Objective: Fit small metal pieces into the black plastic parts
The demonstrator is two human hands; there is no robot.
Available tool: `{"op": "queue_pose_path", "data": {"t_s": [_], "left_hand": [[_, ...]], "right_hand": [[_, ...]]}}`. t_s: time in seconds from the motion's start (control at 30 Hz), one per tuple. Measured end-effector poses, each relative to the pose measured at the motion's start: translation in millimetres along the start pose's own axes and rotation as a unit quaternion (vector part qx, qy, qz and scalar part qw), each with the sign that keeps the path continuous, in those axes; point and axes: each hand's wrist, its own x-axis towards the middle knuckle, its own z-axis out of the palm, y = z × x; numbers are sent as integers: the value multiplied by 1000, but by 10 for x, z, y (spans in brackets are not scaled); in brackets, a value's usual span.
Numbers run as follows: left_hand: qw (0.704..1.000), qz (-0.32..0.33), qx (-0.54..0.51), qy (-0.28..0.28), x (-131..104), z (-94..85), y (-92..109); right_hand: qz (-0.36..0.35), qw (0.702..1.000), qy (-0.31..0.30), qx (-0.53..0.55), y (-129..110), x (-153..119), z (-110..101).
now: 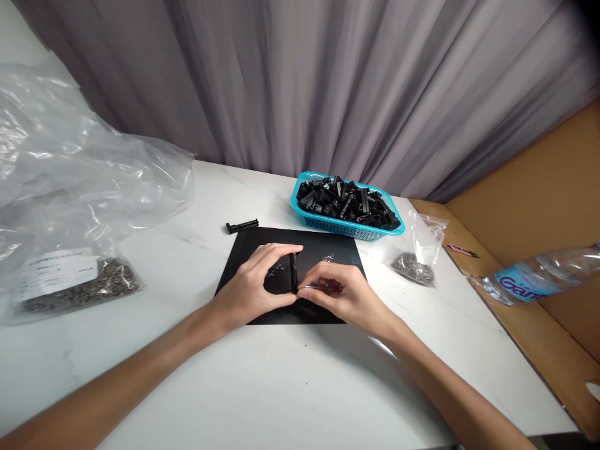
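My left hand [253, 278] grips a slim black plastic part [294, 273] by its two ends, between thumb and fingers. The part stands lengthwise away from me, over a black mat [262, 240]. My right hand [344, 290] is closed in a pinch at the part's near end, with a thin metallic tool [323, 287] in its fingers; its exact kind is too small to tell. Small shiny metal pieces [328, 257] lie on the mat behind my right hand, and more metal pieces [280, 267] lie beside my left fingers.
A blue basket [328, 226] heaped with black plastic parts stands behind the mat. One similar part [242, 226] lies at its left. Bags of small metal pieces sit left [84, 287] and right [415, 269]. A plastic bottle [539, 275] lies on cardboard [529, 331] at right.
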Motion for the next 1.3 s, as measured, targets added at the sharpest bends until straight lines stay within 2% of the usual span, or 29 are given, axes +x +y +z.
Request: {"op": "queue_pose_path", "data": {"t_s": [0.13, 0.43, 0.53, 0.6, 0.73, 0.83, 0.93, 1.0, 1.13, 1.2, 1.3], "left_hand": [[1000, 24, 16, -4, 9, -16, 28], [997, 74, 25, -9, 3, -45, 83], [998, 51, 17, -19, 5, -50, 80], [1000, 2, -4, -21, 30, -61, 66], [993, -98, -60, -22, 106, -107, -7], [990, -120, -70, -22, 130, -130, -70], [991, -120, -40, -37, 122, -127, -98], [992, -115, -28, -40, 112, -118, -99], [993, -110, -25, -35, 97, -103, -103], [993, -113, -27, -37, 92, -98, -111], [993, -107, -32, -44, 85, -92, -118]], "right_hand": [[36, 999, -5, 20, 35, 5, 9], [70, 997, -24, 33, 32, 3, 19], [80, 996, -20, 28, 1, 0, 13], [82, 996, -8, 24, -34, -1, -34], [36, 997, 63, 12, -109, 1, -188], [-11, 989, 139, -40, -119, -3, -245], [-24, 976, 196, -94, -96, -11, -215], [-2, 977, 204, -57, -82, -17, -170], [45, 981, 146, 121, -71, -27, -77], [47, 978, 134, 153, -65, -29, -33], [37, 976, 151, 152, -48, -28, 29]]}}
